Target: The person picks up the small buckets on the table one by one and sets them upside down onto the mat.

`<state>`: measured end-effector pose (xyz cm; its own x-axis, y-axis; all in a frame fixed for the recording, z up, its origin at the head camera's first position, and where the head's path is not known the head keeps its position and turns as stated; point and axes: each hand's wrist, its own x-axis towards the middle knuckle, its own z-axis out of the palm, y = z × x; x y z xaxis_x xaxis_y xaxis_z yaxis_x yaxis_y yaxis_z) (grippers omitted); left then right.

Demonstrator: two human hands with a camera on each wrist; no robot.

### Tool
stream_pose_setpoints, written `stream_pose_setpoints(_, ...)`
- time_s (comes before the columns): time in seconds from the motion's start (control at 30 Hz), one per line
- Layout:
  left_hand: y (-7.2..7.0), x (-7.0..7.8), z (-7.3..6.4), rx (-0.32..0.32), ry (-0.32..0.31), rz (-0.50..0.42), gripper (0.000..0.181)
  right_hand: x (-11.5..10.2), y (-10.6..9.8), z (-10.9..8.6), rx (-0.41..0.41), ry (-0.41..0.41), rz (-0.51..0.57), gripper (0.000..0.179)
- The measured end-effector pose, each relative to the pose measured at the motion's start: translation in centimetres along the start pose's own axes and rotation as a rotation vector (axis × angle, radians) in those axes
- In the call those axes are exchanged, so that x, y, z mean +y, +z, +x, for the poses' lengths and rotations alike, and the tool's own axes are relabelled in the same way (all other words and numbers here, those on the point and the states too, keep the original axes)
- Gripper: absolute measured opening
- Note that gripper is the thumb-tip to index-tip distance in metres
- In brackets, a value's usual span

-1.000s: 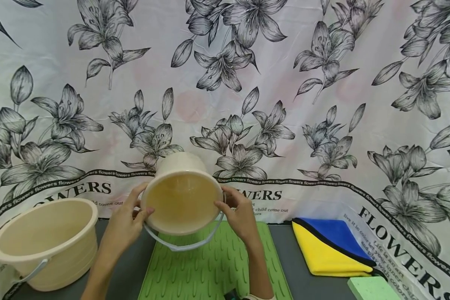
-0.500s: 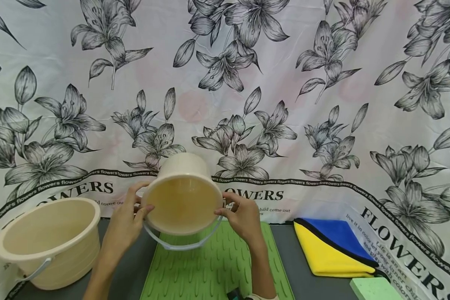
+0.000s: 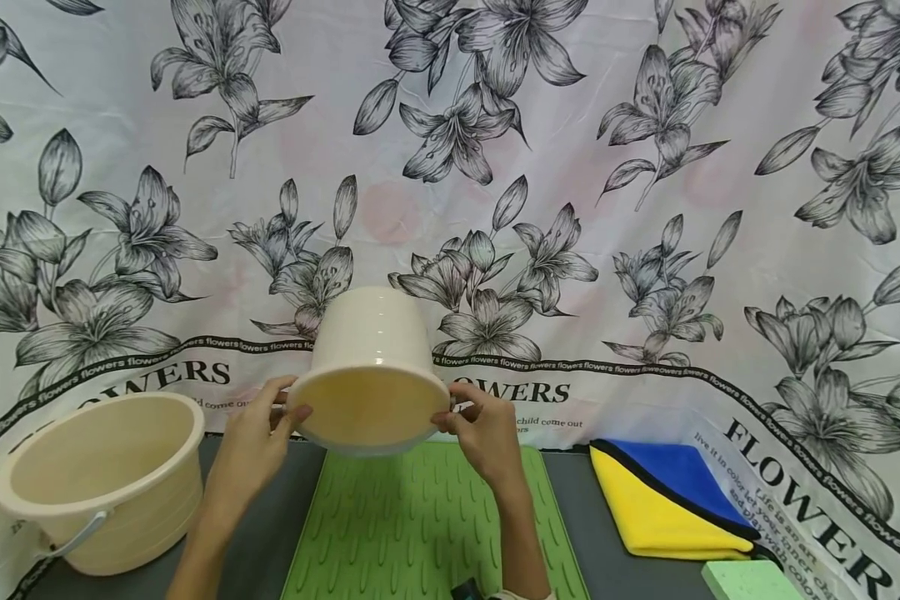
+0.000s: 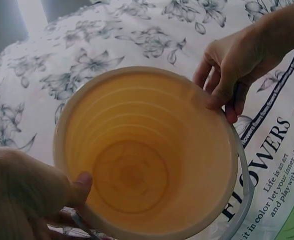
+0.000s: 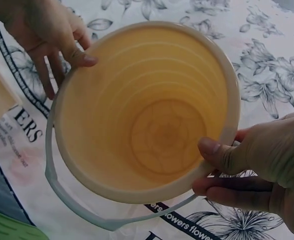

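A cream plastic bucket (image 3: 375, 333) is held in the air, tipped so its mouth faces toward me and down and its base points up and away. My left hand (image 3: 251, 442) grips the rim on the left, thumb inside. On the opposite side my right hand (image 3: 487, 437) pinches the rim, its thumb (image 5: 212, 147) over the inner edge. Both wrist views look into the bucket's interior (image 4: 136, 165), where ridged walls and a round base show and no object lies. A pale handle (image 5: 86, 210) hangs loose below the rim.
A wider cream basin (image 3: 120, 500) with a handle stands at the left. Under the held bucket lies a green textured mat (image 3: 420, 525) on the dark table (image 3: 262, 533). A folded blue and yellow cloth (image 3: 660, 500) and a light green block (image 3: 750, 579) are at the right. A floral curtain (image 3: 450, 208) hangs behind.
The bucket has tilted further, its base rising and its mouth turning downward, so more of its outer wall shows in the head view. Both hands keep their hold on the rim.
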<state>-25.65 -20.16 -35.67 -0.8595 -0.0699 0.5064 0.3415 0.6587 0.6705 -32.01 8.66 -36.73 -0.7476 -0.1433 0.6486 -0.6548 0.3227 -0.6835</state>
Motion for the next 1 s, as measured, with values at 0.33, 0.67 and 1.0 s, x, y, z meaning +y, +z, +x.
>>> stream_pose_setpoints(0.33, -1.0, -0.9, 0.1, -0.134, -0.122, 0.058, 0.059, 0.2, 0.5, 0.0, 0.056, -0.053, -0.095, 0.026)
stream_pose_setpoints(0.67, 0.0, -3.5, 1.3, -0.334, -0.242, -0.289, 0.068, 1.0, 0.6, 0.3, 0.113, -0.228, -0.153, 0.019)
stream_pose_setpoints(1.0, 2.8, -7.6, 1.7, -0.373, -0.498, -0.666, 0.071, 2.0, 1.3, 0.0, -0.099, -0.184, -0.112, 0.022)
